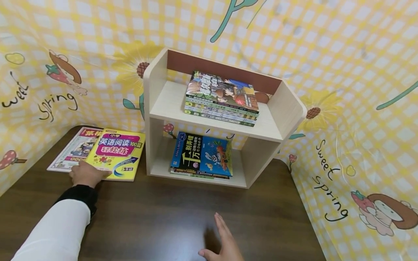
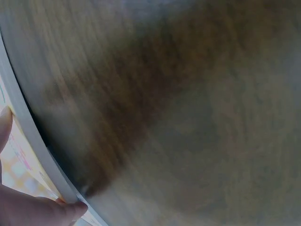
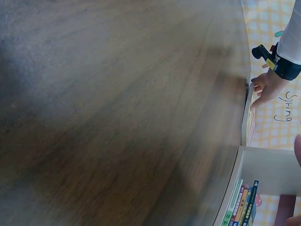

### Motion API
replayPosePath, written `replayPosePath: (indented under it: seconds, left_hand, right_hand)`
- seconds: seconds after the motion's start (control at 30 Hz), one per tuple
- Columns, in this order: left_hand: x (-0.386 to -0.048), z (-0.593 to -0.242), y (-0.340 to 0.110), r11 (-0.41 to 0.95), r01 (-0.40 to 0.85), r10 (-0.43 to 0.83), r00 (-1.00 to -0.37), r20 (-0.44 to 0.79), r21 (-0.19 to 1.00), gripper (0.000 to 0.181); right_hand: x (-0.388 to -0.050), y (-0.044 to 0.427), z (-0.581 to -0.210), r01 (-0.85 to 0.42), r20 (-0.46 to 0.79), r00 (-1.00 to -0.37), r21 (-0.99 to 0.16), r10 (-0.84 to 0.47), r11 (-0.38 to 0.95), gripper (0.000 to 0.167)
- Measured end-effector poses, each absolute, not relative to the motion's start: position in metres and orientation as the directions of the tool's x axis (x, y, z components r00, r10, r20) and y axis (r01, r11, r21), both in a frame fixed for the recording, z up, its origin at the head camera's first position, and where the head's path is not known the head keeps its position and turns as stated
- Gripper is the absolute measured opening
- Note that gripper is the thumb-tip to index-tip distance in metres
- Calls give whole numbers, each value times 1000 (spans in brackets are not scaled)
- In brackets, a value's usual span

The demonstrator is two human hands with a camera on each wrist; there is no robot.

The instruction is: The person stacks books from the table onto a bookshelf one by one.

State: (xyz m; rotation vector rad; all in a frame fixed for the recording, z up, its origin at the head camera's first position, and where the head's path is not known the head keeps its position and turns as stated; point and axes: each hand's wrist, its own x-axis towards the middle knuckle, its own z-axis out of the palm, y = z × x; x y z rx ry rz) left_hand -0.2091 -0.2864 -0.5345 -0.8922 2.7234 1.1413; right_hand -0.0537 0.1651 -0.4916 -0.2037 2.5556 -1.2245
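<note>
My left hand (image 1: 87, 174) is at the front edge of a yellow workbook (image 1: 125, 167) lying on the table. Its thumb points right along that edge, and the fingers touch near the lower left corner. In the left wrist view the thumb (image 2: 56, 210) and a fingertip are spread apart along the book's edge (image 2: 47, 165). Partly under the yellow workbook, at its left, is a white-and-red book (image 1: 70, 154). My right hand (image 1: 225, 243) hovers at the bottom of the head view, fingers straight, thumb apart, holding nothing.
A pale two-tier shelf (image 1: 156, 98) stands at the back of the brown table (image 1: 156, 217). Several stacked comics (image 1: 222, 92) lie on its upper tier. A book stack topped by a blue-and-black book (image 1: 209, 152) lies below. Yellow checked cloth (image 1: 359, 127) surrounds the table.
</note>
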Motion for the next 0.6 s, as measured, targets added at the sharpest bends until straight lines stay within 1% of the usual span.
replayPosePath:
  seconds: [0.2, 0.43, 0.53, 0.6]
  left_hand:
    - [-203, -533, -296, 582, -557, -480, -823, -303, 593, 105]
    - [-192, -519, -309, 609, -611, -432, -791, -434, 506, 102]
    - [-188, -516, -317, 575, -609, -387, -791, -474, 546, 98]
    - [-185, -516, -323, 506, -610, -350, -791, -502, 609, 91]
  right_hand:
    - [-52, 163, -496, 31, -243, -940, -761, -241, 648, 102]
    - [-48, 161, -501, 54, -263, -943, -724, -203, 687, 106]
    - [-47, 159, -503, 77, -281, -941, -719, -187, 690, 106]
    - [-47, 158, -504, 84, -288, -939, -719, -186, 690, 106]
